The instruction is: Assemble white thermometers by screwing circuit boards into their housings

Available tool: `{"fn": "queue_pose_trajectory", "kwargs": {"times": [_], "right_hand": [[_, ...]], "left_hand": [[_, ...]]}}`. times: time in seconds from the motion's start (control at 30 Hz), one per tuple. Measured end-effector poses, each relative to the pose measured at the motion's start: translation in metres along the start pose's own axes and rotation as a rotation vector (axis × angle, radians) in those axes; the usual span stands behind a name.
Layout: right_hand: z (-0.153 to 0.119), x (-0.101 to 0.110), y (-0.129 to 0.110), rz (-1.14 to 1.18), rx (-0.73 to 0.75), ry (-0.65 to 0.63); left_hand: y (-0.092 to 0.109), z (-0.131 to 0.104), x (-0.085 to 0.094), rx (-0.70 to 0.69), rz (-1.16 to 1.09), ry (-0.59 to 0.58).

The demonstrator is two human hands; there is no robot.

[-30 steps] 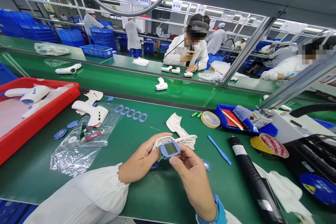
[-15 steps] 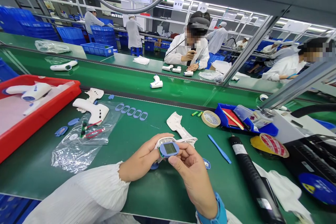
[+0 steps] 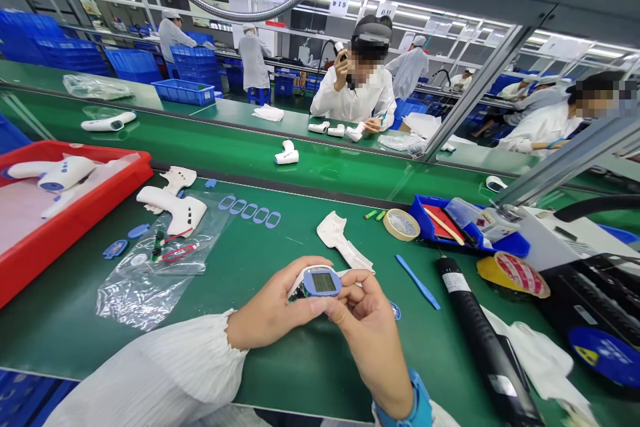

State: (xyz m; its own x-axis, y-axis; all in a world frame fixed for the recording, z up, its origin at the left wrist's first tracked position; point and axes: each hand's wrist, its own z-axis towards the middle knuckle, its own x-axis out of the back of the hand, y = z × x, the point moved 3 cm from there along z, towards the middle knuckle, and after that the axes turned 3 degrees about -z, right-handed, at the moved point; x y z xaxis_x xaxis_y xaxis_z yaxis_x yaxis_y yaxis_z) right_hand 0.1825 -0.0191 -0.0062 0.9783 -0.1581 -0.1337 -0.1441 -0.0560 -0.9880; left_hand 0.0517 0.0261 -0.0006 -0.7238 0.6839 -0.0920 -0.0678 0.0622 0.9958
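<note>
My left hand is closed around an opened thermometer body in white plastic, some of its circuit board showing. At its end sits a blue-framed display, its grey screen facing up toward me. Both thumbs lie along the near edge of that display. My right hand pinches the display's right side between thumb and fingers; the fingertips behind it are partly hidden. Just beyond my hands lies a white housing half. A small blue part shows beside my right hand.
Left are a red tray with thermometers, a plastic bag and white shells. Several blue frames lie in a row. Right are a blue pry tool, tape roll and black electric screwdriver. A co-worker sits across.
My left thumb has come forward onto the display's near edge, and the display is turned slightly. Thermometers on the green belt have shifted left. The co-worker opposite has raised a hand.
</note>
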Motion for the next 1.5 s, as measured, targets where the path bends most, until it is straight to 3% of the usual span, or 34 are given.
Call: {"fn": "queue_pose_trajectory", "kwargs": {"times": [0.17, 0.37, 0.83, 1.03, 1.17, 1.3, 1.4, 1.5], "right_hand": [[0.000, 0.001, 0.000, 0.013, -0.015, -0.007], [0.000, -0.001, 0.000, 0.006, -0.028, -0.015], [-0.007, 0.002, -0.001, -0.325, 0.121, 0.026], [-0.005, 0.005, 0.002, -0.378, 0.096, 0.003], [-0.005, 0.009, 0.003, -0.541, 0.140, 0.060], [-0.007, 0.010, -0.005, -0.800, 0.257, 0.093], [-0.008, 0.013, -0.015, -0.921, 0.391, 0.067], [-0.010, 0.018, -0.023, -0.995, 0.549, 0.050]], "left_hand": [[0.000, 0.002, -0.002, 0.013, 0.006, 0.005], [-0.001, 0.002, -0.001, -0.042, 0.168, 0.040], [-0.001, 0.003, 0.001, -0.054, 0.262, 0.049], [0.002, 0.004, 0.001, -0.093, 0.362, 0.029], [0.005, 0.004, 0.002, -0.093, 0.419, 0.067], [0.000, 0.003, 0.000, 0.004, 0.314, 0.092], [-0.008, 0.005, -0.003, 0.156, 0.063, 0.057], [-0.014, 0.007, -0.001, 0.329, -0.172, 0.113]]}}
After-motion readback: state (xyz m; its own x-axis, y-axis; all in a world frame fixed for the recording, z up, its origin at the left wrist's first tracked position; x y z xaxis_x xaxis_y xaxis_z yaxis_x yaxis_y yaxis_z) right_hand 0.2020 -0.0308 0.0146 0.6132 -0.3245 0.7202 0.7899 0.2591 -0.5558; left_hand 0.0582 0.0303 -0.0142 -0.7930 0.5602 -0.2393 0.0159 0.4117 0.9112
